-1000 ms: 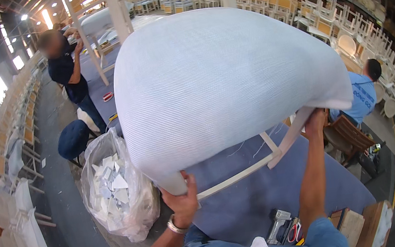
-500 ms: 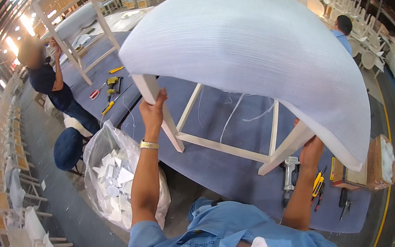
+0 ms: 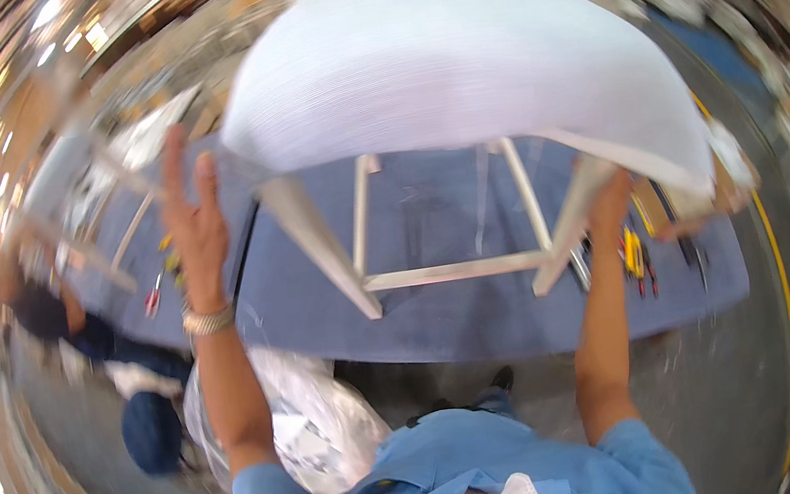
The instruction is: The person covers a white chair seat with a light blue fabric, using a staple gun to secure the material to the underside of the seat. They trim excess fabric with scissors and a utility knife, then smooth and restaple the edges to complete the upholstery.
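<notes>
A chair with a rounded seat (image 3: 449, 57) in pale ribbed fabric stands upright on the blue-grey covered table (image 3: 447, 326). Its white legs and stretchers show below the seat. My left hand (image 3: 197, 224) is raised beside the seat's left edge, fingers stretched and apart, holding nothing. My right hand (image 3: 609, 205) grips the front right leg (image 3: 569, 228) just under the seat; part of its fingers is hidden behind the leg.
Yellow-handled tools (image 3: 632, 254) and a cardboard box (image 3: 712, 202) lie right of the chair. A clear bag of white scraps (image 3: 309, 426) stands at lower left, near a dark blue round stool (image 3: 152, 433). Another person (image 3: 72, 323) works by a second chair at left, blurred.
My left hand has let go of the front left leg and risen open to the left. The chair now faces me more squarely, its right leg still in my right hand. My view has shifted.
</notes>
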{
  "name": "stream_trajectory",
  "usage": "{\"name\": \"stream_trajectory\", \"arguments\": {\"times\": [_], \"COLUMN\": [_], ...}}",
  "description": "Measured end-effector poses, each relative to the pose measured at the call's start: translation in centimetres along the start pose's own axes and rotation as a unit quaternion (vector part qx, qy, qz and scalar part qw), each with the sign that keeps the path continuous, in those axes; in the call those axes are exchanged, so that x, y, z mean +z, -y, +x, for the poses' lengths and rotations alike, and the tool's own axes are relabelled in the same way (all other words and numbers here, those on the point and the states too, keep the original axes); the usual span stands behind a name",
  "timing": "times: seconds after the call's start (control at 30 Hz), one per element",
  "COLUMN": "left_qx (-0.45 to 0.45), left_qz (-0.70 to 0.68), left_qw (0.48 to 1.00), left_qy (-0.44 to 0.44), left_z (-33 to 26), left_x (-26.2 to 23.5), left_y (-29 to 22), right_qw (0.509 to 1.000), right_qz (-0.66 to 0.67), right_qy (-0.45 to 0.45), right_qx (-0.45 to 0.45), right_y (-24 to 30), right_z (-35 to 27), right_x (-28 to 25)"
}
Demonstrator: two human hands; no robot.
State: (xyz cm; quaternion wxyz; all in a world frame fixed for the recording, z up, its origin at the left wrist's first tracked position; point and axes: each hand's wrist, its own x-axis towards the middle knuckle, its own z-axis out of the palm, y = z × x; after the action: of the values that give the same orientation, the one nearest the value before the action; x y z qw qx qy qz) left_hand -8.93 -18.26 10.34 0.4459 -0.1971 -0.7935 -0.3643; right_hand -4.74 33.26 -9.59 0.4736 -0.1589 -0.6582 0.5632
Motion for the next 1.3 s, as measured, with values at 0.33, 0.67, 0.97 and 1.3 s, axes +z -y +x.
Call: {"name": "stream_trajectory", "arguments": {"times": [0.33, 0.67, 0.97, 1.3], "left_qx": [0.29, 0.367, 0.426, 0.479], "left_qz": [0.21, 0.257, 0.206, 0.221], "left_qw": [0.932, 0.894, 0.879, 0.804], "left_qy": [-0.05, 0.01, 0.057, 0.275], "left_z": [-0.7, 0.5, -0.3, -3.8], "left_x": [11.9, 17.7, 27.1, 31.7], "left_y": [-7.9, -19.4, -32.0, -39.9], "right_qw": [0.995, 0.994, 0.986, 0.981], "right_qz": [0.097, 0.096, 0.153, -0.045], "right_qy": [-0.02, -0.048, 0.06, 0.159], "right_qx": [0.026, -0.002, 0.014, -0.097], "right_y": [4.2, 3.5, 3.5, -8.2], "right_z": [-1.8, -1.9, -2.2, 0.4], "right_x": [1.1, 1.6, 1.3, -10.0]}}
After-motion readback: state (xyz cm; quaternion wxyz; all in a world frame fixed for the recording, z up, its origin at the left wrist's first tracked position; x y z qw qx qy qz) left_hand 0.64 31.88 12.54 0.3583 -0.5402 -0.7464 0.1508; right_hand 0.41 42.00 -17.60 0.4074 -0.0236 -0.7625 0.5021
